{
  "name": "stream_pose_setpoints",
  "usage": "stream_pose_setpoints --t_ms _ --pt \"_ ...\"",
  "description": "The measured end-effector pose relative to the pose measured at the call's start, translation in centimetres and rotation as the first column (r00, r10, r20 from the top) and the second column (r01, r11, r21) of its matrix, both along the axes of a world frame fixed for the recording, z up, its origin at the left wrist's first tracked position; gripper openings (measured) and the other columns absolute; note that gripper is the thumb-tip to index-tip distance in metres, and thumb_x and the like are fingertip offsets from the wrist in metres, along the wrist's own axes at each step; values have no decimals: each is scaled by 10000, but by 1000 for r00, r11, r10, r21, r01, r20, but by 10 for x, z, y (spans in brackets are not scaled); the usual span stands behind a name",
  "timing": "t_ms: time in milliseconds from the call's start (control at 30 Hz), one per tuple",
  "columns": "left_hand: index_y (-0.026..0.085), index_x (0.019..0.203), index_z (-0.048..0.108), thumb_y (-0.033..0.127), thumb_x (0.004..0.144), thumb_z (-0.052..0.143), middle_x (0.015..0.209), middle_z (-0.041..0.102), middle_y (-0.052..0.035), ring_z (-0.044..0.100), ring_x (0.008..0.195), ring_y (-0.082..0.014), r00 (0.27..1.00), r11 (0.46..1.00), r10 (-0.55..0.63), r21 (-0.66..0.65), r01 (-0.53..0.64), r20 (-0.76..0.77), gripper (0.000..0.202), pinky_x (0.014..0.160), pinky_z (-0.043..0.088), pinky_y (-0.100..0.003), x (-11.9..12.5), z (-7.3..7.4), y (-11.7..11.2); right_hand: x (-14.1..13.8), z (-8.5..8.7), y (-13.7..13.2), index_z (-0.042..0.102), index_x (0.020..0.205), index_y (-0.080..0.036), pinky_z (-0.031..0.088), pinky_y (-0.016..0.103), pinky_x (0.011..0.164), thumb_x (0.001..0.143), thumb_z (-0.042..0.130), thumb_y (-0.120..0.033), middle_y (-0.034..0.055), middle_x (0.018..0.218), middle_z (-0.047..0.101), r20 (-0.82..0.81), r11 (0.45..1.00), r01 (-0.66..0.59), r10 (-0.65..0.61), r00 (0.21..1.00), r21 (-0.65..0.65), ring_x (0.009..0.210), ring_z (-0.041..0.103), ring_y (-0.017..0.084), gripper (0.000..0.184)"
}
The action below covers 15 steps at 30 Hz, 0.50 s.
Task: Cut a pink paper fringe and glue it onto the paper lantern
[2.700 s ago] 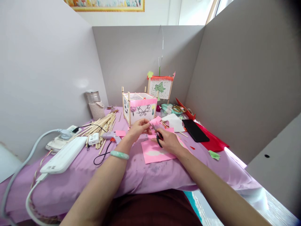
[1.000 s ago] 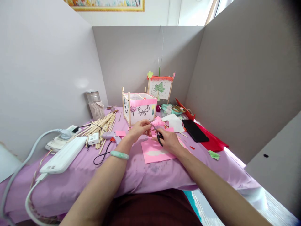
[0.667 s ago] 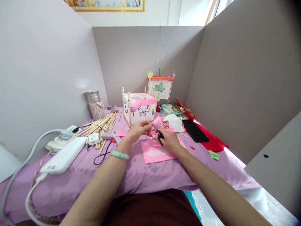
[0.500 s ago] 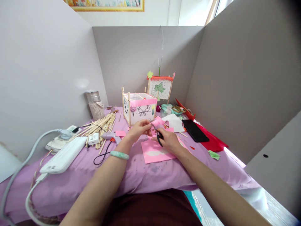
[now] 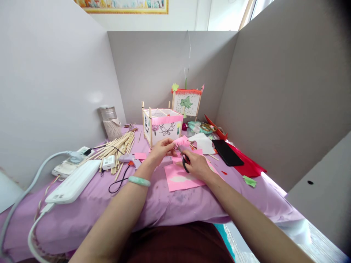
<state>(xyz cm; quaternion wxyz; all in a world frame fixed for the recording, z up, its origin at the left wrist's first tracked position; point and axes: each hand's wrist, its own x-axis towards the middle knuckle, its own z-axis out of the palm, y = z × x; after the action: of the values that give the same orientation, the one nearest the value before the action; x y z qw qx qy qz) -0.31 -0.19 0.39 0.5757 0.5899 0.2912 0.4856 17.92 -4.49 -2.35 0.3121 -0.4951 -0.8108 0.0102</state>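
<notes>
At your far left, a white power strip [image 5: 72,184] and a bundle of wooden sticks [image 5: 120,146] lie on the purple cloth [image 5: 164,208]. Your left hand [image 5: 162,149] pinches a small pink paper piece [image 5: 181,141] between thumb and fingertips, lifted clear of the table. The piece sits just right of that hand and meets the scissors [image 5: 185,162], which point up and away from your right hand [image 5: 197,166]; that hand is curled shut around the handles. You cannot tell the blade gap. A black phone [image 5: 227,151] and grey partition [image 5: 274,91] lie further right.
</notes>
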Motion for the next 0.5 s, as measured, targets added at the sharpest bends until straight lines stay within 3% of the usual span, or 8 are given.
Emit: stream_pose_setpoints --t_ms 500 --pt "126 800 565 392 706 749 723 641 -13 621 534 -101 1000 1000 -9 -28 10 14 336 578 523 -248 1 0 -3 -2 -6 2 600 1046 -212 386 250 600 861 571 -496 21 817 703 1 1000 12 -12 1000 26 741 657 187 341"
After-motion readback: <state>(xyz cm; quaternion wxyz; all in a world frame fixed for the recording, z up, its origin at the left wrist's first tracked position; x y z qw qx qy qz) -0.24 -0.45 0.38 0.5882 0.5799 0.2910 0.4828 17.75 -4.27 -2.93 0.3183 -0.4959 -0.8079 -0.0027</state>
